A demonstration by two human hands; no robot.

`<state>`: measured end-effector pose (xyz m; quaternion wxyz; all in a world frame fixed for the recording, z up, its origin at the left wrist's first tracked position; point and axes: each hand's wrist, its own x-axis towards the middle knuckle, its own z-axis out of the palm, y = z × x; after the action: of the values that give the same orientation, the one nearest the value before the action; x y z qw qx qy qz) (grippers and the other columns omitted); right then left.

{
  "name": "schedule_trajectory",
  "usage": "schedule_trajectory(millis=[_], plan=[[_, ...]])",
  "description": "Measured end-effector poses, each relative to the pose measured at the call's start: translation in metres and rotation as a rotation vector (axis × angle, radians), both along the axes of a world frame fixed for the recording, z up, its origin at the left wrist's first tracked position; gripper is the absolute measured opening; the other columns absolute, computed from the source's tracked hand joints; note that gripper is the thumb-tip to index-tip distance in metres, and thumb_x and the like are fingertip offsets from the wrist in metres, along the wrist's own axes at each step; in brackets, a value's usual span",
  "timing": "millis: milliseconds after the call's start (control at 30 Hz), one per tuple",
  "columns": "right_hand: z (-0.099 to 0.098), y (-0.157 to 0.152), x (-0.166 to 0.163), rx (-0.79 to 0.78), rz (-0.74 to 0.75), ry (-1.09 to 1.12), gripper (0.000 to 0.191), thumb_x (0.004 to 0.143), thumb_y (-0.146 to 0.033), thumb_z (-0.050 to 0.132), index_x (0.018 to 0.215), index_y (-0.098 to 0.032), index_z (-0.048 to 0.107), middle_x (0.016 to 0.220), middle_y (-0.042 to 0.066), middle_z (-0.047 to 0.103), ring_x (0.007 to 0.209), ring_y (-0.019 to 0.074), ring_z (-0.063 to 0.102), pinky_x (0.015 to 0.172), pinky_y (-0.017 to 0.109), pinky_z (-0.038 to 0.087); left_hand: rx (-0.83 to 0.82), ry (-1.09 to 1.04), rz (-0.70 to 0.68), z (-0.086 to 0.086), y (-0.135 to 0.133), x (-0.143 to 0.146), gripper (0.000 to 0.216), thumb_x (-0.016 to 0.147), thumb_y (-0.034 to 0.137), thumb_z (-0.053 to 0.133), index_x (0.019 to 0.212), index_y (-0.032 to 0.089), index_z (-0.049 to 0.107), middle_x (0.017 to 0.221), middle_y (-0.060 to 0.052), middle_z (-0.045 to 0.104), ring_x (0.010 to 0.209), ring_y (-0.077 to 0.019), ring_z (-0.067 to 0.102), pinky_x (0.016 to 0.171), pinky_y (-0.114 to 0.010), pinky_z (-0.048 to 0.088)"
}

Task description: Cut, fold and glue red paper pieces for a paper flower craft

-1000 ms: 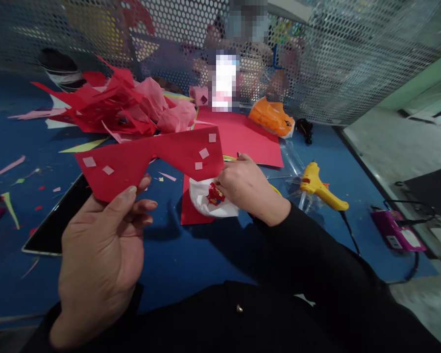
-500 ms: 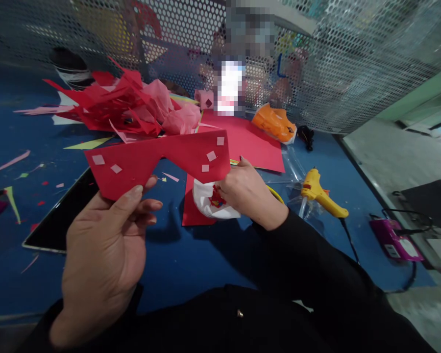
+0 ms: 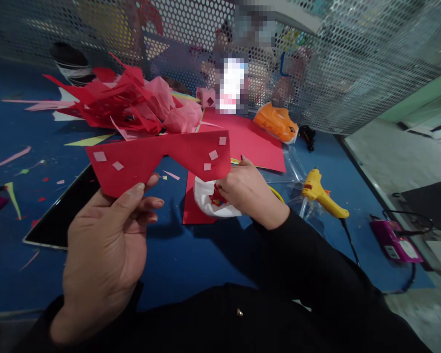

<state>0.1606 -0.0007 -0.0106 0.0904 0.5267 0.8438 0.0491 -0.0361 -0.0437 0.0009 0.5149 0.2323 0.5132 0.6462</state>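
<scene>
you have, around the yellow glue gun (image 3: pixel 318 193), a purple power strip (image 3: pixel 395 240) to its right, a small black item (image 3: pixel 307 137) behind it, an orange plastic bag (image 3: pixel 275 122) behind and leftward, a black flat panel (image 3: pixel 57 218) far left, and perforated mesh (image 3: pixel 338 93) beyond it.

On the table (image 3: pixel 176 274), the container (image 3: pixel 202 192) with bits (image 3: pixel 217 197) lay on a card (image 3: pixel 189 208), the tablet (image 3: pixel 64 213) at its left, the glue gun (image 3: pixel 321 193) at its right, and the paper heap (image 3: pixel 132 100) behind the mask (image 3: pixel 139 154).
</scene>
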Motion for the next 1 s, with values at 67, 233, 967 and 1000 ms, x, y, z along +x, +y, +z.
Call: schedule_trajectory(millis=[67,233,967,1000], plan=[[0.001,0.001,0.0,-0.012,-0.007,-0.002,0.021,0.089,-0.01,0.054,0.075,-0.017,0.068,0.076,0.005,0.068,0.065,0.0162,0.049,0.071,0.036,0.021,-0.004,-0.007,0.005,0.0,0.0,0.0,0.015,0.074,0.007,0.073,0.081,0.02,0.077,0.084,-0.001,0.077,0.056,-0.0081,0.062,0.046,-0.015,0.047],[-0.001,0.001,-0.001,-0.016,-0.033,0.016,0.02,0.089,-0.009,0.053,0.077,-0.016,0.068,0.078,0.006,0.068,0.066,0.017,0.051,0.07,0.036,0.021,0.004,0.007,0.005,-0.001,0.0,0.0,0.014,0.073,0.008,0.074,0.08,0.02,0.076,0.084,-0.001,0.077,0.057,-0.0082,0.063,0.047,-0.015,0.047],[0.015,-0.018,0.018,-0.197,-0.446,1.339,0.006,0.08,-0.023,0.059,0.077,-0.018,0.061,0.068,-0.001,0.06,0.061,0.0124,0.049,0.058,0.027,0.035,0.018,-0.003,-0.006,-0.005,0.003,-0.002,0.022,0.068,0.014,0.081,0.089,0.018,0.077,0.087,-0.001,0.079,0.057,-0.008,0.065,0.048,-0.015,0.046],[0.015,-0.021,0.02,-0.231,-0.466,1.442,0.009,0.08,-0.026,0.06,0.077,-0.018,0.062,0.069,-0.001,0.06,0.062,0.0124,0.049,0.059,0.027,0.037,0.014,-0.002,-0.01,-0.004,0.003,-0.002,0.024,0.067,0.015,0.082,0.09,0.018,0.077,0.086,0.0,0.079,0.057,-0.0078,0.065,0.048,-0.015,0.046]])
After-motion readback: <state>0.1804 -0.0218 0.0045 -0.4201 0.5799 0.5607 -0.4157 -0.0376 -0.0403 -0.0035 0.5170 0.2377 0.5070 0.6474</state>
